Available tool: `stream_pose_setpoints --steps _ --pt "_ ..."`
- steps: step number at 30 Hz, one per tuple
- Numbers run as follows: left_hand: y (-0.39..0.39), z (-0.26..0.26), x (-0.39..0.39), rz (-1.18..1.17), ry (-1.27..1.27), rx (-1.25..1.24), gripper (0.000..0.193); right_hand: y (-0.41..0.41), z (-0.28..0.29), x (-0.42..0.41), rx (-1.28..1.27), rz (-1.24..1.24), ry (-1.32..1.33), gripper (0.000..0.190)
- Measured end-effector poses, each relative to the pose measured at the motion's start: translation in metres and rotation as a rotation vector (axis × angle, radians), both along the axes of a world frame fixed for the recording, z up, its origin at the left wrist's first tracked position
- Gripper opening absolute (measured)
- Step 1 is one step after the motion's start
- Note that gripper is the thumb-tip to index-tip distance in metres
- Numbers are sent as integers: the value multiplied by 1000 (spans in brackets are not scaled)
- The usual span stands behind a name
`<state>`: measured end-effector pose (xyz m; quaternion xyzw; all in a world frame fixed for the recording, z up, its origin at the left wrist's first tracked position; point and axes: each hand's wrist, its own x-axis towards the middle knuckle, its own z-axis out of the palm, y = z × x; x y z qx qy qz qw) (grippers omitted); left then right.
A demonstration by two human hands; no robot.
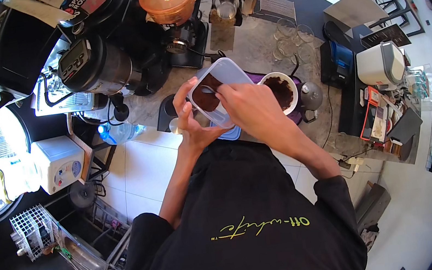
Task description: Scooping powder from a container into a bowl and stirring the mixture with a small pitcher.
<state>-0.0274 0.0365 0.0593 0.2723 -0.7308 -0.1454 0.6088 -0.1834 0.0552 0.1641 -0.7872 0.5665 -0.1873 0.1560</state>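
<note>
My left hand (193, 123) holds a clear plastic container (232, 70) tilted, its fingers around the left side and near edge. Dark brown powder (207, 102) lies inside. With my right hand (249, 105) I grip a metal spoon (207, 90), whose bowl is in the container at the powder; its handle is mostly hidden by my fingers. Just right of the container stands a white round tub (294, 95) with more dark brown powder (279, 92) in it. A blue plastic lid (230, 133) shows below the container, near the counter's edge.
A gooseneck kettle (311, 96) stands right of the tub, with several clear glasses (289, 39) beyond. A coffee grinder (181, 36) with an orange lidded hopper is at the back. Espresso equipment (94, 67) occupies the left. A black cable (331, 114) crosses the counter (319, 133) at right.
</note>
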Motion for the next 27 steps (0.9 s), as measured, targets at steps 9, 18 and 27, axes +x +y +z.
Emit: stream_pose_setpoints --steps 9,18,27 --pt "-20 -14 26 -205 69 56 125 -34 -20 37 199 46 76 6" --pt "-58 -27 46 -301 24 130 129 35 42 53 -290 -235 -310 11" --pt "-83 -30 44 -385 -124 163 126 97 -168 49 33 -457 -155 57"
